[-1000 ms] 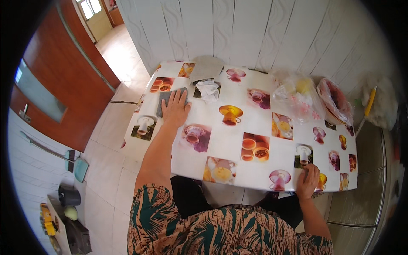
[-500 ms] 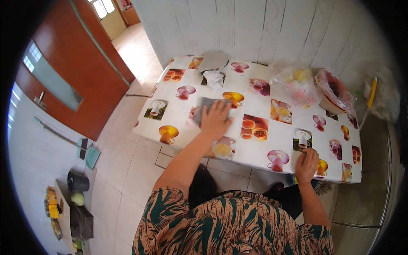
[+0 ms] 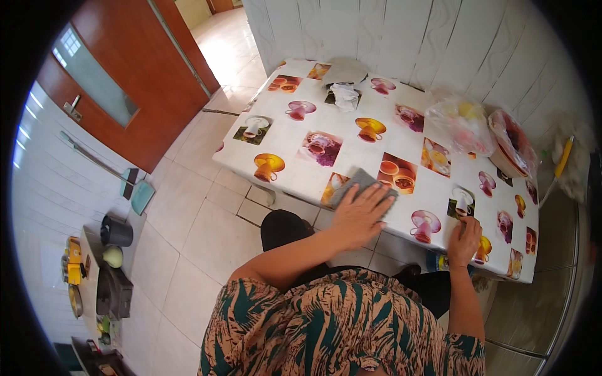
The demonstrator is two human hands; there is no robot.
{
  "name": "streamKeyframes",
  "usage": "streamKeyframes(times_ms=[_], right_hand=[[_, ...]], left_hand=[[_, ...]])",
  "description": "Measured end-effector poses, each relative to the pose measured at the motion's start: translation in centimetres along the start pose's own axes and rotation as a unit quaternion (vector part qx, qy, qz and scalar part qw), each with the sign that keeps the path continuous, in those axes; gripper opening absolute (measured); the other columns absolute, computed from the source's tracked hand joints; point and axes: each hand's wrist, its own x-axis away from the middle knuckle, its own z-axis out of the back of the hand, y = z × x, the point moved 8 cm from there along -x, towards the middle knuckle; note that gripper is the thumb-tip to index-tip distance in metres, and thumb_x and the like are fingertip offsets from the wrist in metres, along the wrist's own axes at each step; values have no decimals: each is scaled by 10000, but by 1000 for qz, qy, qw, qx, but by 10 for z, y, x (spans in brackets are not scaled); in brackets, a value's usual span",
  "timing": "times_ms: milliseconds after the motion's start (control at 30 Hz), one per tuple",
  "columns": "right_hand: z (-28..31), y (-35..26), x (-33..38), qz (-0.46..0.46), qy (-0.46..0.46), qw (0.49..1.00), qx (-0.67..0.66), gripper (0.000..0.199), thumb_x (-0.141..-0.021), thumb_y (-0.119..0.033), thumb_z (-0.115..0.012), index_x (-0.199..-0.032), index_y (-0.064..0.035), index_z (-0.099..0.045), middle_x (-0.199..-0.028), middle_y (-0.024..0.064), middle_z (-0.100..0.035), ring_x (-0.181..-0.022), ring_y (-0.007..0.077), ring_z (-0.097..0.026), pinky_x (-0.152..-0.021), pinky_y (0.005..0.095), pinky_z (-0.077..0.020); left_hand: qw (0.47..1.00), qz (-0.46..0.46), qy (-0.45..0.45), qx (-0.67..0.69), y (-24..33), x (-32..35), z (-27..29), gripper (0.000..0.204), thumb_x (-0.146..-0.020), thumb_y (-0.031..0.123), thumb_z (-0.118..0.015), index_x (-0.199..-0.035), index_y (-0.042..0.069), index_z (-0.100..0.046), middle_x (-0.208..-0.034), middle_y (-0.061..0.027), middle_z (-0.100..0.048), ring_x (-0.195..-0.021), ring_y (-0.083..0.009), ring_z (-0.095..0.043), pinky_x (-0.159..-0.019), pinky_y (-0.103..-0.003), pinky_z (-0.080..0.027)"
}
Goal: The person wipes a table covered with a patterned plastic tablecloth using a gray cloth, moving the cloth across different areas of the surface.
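- The left hand (image 3: 360,217) lies flat with fingers extended and slightly spread, hiding part of the grey cloth (image 3: 356,182) beneath it; the cloth is on the table near its front edge.
- The right hand (image 3: 463,242) rests at the table's front edge with its fingers bent; their undersides are hidden, so I cannot tell whether they pinch anything.
- Below the tabletop, a blue-and-yellow object (image 3: 437,261) shows only in part, beside the right wrist.
- A pale, rounded, flat piece (image 3: 346,67) by the wall is partly covered by a crumpled white tissue (image 3: 344,98); its kind is hard to make out.
- The lower body is largely hidden by the patterned top (image 3: 326,313), which the lower edge cuts off.
- A clear plastic bag (image 3: 461,128) on the tablecloth (image 3: 351,150) holds yellow and reddish items, blurred by the film.
- Touching or just beside it, a basin lined with a pinkish plastic bag (image 3: 511,143) has a dark interior; its contents are unclear.
- At left, the depths of a black bucket (image 3: 117,231) cannot be seen; a pale green round object (image 3: 113,256) sits beside it.
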Motion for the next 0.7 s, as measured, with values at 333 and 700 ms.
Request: streamKeyframes(times_ms=[333,700], right_hand=[[1,-3,0,4,-4,1000,9,177,-840,-8,-564,-1016,-15,-573,-1014,161,-594,-957,372,-540,-846,457,-438],[1,-5,-3,16,-4,1000,16,135,-850,-25,-555,-984,-17,-572,-1005,159,-597,-939,372,-544,-830,463,-439]], left_hand=[[962,243,82,-94,-190,68,56,574,-962,424,-510,-1461,149,-439,-1547,-90,-372,-1445,-242,-310,-1158,-538,-208],[902,396,64,-160,-299,86,78,590,-964,531,-436,-1491,265,-417,-1582,-134,-291,-1472,-346,-220,-1140,-637,-131]])
